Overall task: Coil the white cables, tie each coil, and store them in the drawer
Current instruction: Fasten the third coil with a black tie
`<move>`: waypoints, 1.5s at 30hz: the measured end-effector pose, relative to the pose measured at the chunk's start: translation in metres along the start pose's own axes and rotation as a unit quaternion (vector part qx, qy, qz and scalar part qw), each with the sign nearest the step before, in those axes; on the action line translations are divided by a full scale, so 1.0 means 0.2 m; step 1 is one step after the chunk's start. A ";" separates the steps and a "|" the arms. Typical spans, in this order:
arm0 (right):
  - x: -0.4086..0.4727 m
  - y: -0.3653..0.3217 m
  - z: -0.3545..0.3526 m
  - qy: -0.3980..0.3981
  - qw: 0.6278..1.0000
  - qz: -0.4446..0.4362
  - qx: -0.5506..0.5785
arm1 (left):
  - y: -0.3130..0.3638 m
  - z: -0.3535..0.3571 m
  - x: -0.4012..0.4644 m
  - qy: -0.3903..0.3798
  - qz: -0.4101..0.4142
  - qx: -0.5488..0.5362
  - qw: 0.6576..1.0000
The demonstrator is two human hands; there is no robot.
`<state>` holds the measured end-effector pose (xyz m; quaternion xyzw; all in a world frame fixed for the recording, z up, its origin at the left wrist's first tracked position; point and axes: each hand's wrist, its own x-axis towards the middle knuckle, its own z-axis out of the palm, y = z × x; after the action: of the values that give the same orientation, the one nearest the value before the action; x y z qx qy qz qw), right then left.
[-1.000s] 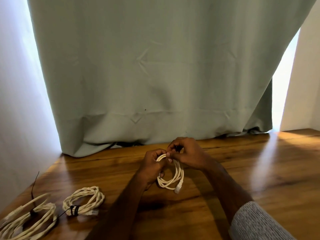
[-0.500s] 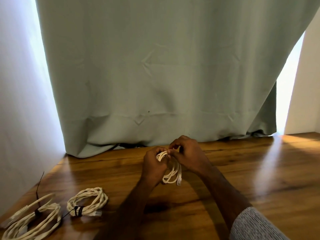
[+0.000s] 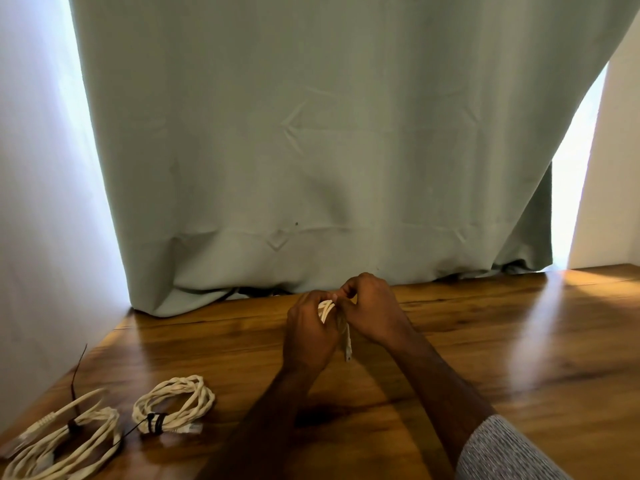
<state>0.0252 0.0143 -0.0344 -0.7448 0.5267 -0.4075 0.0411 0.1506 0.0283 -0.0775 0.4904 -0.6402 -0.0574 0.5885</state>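
both hands, left [image 3: 310, 336] and right [image 3: 372, 311], together above the table [image 3: 502, 358], gripping a white coil [image 3: 327, 309]. coiling looks finished; next likely tying it. two tied coils [image 3: 173, 405] lie left.

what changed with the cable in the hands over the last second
The white cable coil went from an open hanging loop to a tight bunch squeezed between the left hand and right hand, one connector end dangling. Both hands kept their grip. The two tied coils stayed put.
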 end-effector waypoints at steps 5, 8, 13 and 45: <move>-0.01 -0.01 -0.02 -0.004 0.999 0.017 0.029 | 0.01 -0.01 -0.01 -0.012 0.010 0.046 0.999; 0.00 0.00 -0.03 -0.012 0.999 0.022 0.028 | 0.00 0.00 -0.01 -0.024 0.026 0.061 0.998; 0.00 0.01 -0.03 -0.037 0.998 -0.023 -0.038 | 0.00 0.02 -0.02 -0.040 0.028 0.073 0.996; -0.13 0.01 0.18 -0.048 0.972 0.072 0.217 | -0.19 -0.13 0.03 -0.030 -0.322 -0.316 0.892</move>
<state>0.0442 0.0220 -0.0740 -0.6968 0.4757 -0.4718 0.2560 0.1944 0.0175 -0.0911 0.4557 -0.4129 -0.4577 0.6422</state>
